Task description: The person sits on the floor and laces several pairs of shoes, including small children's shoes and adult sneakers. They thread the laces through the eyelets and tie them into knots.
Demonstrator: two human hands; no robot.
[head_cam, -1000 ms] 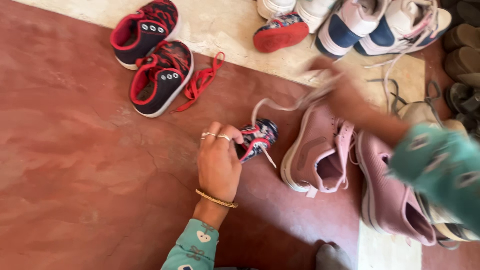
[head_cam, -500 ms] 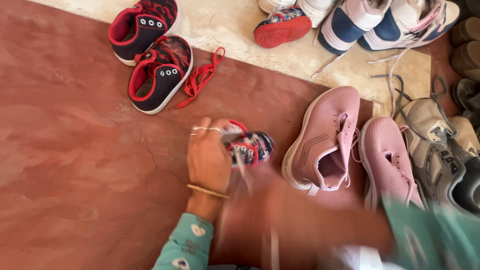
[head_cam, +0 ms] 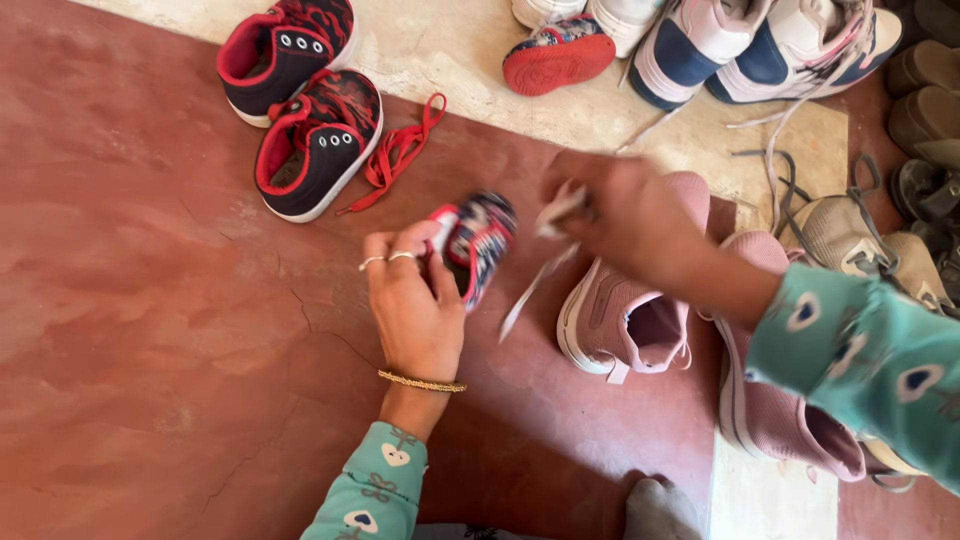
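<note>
My left hand (head_cam: 415, 305) grips a small child's shoe (head_cam: 478, 238), dark blue with a red and white pattern, and holds it tilted above the red floor (head_cam: 150, 330). My right hand (head_cam: 620, 215) is blurred, just right of the shoe, pinching a white shoelace (head_cam: 535, 280) that hangs down from it. Under my right forearm lie two pink sneakers (head_cam: 625, 320), side by side.
A pair of black and red child's shoes (head_cam: 305, 110) with a loose red lace (head_cam: 400, 155) lies at the upper left. White and blue sneakers (head_cam: 730, 45), a red-soled little shoe (head_cam: 558, 52) and grey shoes (head_cam: 860, 235) crowd the top and right edges.
My left hand lifted and turned the small shoe upward. My right hand swung from low near my body up to the right of the shoe, carrying the white lace.
</note>
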